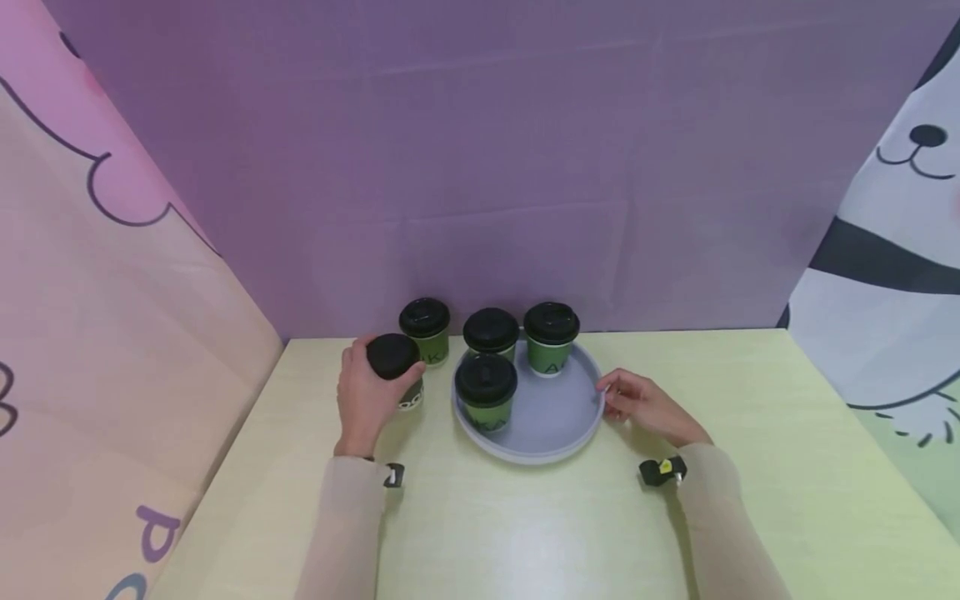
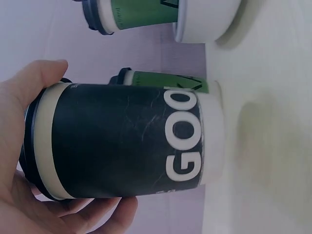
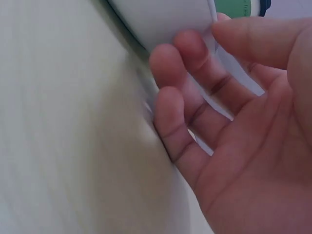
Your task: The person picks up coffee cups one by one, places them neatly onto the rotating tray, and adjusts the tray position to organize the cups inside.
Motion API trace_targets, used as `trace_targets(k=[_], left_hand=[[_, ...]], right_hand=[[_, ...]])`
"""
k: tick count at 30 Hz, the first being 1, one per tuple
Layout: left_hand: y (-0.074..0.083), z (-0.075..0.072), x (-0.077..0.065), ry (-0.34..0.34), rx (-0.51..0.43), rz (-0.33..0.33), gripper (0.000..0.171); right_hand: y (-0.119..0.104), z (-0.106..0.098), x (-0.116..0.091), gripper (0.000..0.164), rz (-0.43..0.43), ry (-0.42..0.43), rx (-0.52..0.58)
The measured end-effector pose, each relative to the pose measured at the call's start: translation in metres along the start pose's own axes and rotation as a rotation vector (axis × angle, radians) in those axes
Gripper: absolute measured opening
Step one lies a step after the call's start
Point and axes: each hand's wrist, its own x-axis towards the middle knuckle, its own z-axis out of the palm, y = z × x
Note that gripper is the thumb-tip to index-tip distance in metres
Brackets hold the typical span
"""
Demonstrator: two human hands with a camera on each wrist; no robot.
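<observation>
My left hand (image 1: 363, 404) holds a paper coffee cup (image 2: 117, 141) with a black sleeve, white lettering and a black lid. The thumb and fingers curl round it near the lid, and its base is close over the table. Right behind it stands a green-sleeved cup (image 1: 431, 348) with a black lid. On the right side, my right hand (image 1: 648, 408) pinches the edge of a round grey tray (image 1: 555, 425), thumb at the rim and fingertips against the outer wall. Three green-sleeved lidded cups stand upright on the tray: front left (image 1: 486, 412), back left (image 1: 491, 329) and back right (image 1: 551, 354).
The pale wooden table (image 1: 510, 533) ends at a purple backdrop (image 1: 510, 167) close behind the cups. Printed cartoon panels stand at the left (image 1: 112, 333) and right (image 1: 885, 275). A small black camera sits on each wrist.
</observation>
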Motion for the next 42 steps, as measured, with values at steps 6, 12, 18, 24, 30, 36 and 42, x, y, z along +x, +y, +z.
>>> trace_targets(k=[6,12,18,24,30,36,42], left_hand=[[0.003,-0.005,0.002,-0.003,-0.015,0.015,0.092],[0.009,-0.012,0.001,-0.011,-0.011,0.034,0.094],[0.015,-0.017,-0.001,-0.028,-0.016,0.034,0.095],[0.02,-0.021,-0.002,-0.035,-0.024,0.054,0.095],[0.023,-0.023,-0.003,-0.034,-0.02,0.083,0.094],[0.025,-0.024,-0.006,-0.03,-0.016,0.093,0.093],[0.026,-0.024,-0.007,-0.023,-0.012,0.101,0.093]], right_hand=[[-0.001,-0.001,-0.001,0.025,0.0,0.019,-0.036],[0.0,-0.002,-0.002,0.021,0.016,0.06,-0.126],[0.0,-0.002,-0.002,0.018,-0.037,0.08,-0.167],[-0.001,-0.001,-0.001,0.016,-0.078,0.064,-0.128],[-0.001,-0.002,0.002,0.015,-0.072,0.076,-0.173],[0.002,0.004,0.008,0.02,-0.144,0.202,-0.223],[0.0,0.017,0.015,0.021,-0.159,0.321,-0.255]])
